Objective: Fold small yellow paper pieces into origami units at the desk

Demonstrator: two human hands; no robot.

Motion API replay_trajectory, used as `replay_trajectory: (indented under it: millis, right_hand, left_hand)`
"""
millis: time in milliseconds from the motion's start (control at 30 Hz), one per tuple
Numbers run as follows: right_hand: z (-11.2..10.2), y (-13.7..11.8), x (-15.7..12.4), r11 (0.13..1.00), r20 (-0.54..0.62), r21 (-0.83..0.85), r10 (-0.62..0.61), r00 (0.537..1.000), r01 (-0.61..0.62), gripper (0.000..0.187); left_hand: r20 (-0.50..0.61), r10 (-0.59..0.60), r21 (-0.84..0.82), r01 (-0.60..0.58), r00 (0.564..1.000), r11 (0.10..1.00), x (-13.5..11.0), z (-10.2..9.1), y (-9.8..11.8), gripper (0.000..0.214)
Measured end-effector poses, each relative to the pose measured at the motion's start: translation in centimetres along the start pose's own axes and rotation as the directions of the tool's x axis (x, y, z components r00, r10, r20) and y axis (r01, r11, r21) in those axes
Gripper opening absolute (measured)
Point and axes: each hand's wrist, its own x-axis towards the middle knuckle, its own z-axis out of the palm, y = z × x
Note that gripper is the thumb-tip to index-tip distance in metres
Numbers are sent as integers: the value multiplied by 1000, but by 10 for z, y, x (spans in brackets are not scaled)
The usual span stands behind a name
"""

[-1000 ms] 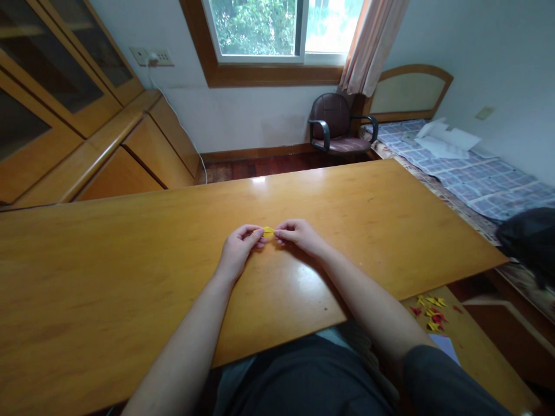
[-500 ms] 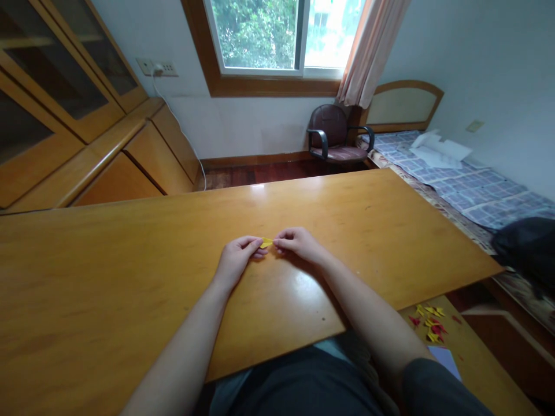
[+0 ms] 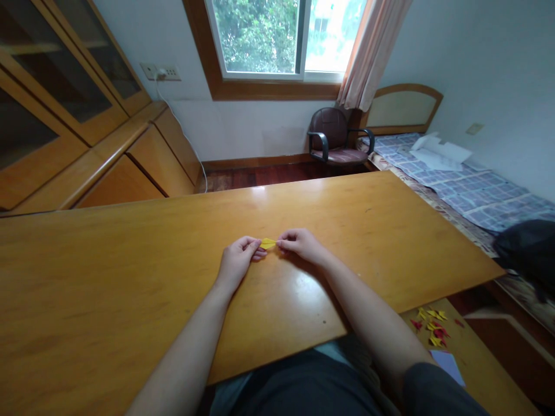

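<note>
Item: folded yellow paper piece (image 3: 267, 243), small and leaf-shaped with pointed ends, held just above the middle of a long wooden desk (image 3: 130, 277). Holders: left hand (image 3: 236, 263) and right hand (image 3: 303, 245), one at each end of the piece. The fingers (image 3: 255, 249) of the left hand are pinched narrow on its left tip. Those of the right hand are closed the same way on its right tip, and both wrists lie low over the desk. Whether the piece touches the wood cannot be told. Step in hand, by judgement: working a fold or crease in the paper between the two pinches, with the piece part-formed rather than flat. What the next move calls for, by judgement: light, even fingertip pressure and matched edges, since the piece is tiny and would slip or skew under a coarse grip. Surroundings: a scatter of yellow and red folded pieces (image 3: 431, 326) on a low wooden surface (image 3: 485, 358) to the right of the desk, with a pale purple sheet (image 3: 448, 364) beside them; a dark office chair (image 3: 333, 136) under the window (image 3: 286, 34); a bed (image 3: 477, 185) with a patterned cover along the right wall; wooden cabinets (image 3: 65, 115) on the left.
</note>
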Motion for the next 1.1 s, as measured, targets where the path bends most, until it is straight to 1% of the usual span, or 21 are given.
replay_trajectory:
  millis: [167,300,433,500,567,633,767,867,967,1100]
  right_hand:
    - [0,6,1,1000,-4,22,16,1000,-16,25]
    - [-1,10,1,998,23,51,22,999,-23,25]
    - [2,5,-2,997,34,73,-22,999,20,39]
    - [5,3,-2,998,31,-9,-68,997,68,35]
    - [10,3,-1,990,1,-86,-108,994,108,28]
    - [13,5,0,985,-15,-96,-145,989,143,27]
    - [16,5,1,988,-62,-5,-156,986,156,28]
    - [15,2,0,986,-83,13,-163,983,164,26]
    - [14,0,-1,984,-92,10,-176,980,177,25]
    - [15,1,-1,986,-68,35,-162,984,164,28]
  left_hand:
    - [-19,29,67,-28,999,997,0,-1,-2,36]
    - [3,62,82,-62,998,995,1,-2,-3,40]
    - [71,93,108,-100,993,989,-2,-1,-3,39]
    - [110,104,134,-118,988,984,-3,-1,-3,38]
    - [125,117,138,-134,985,981,-3,0,-4,38]
    - [111,130,99,-141,985,985,-3,0,-5,37]
    - [86,144,-12,-144,986,990,-2,0,-3,35]
    - [90,173,26,-176,981,984,-3,1,0,31]
    - [72,233,74,-238,970,968,-5,0,3,25]
    - [54,321,109,-325,945,939,-6,0,6,19]
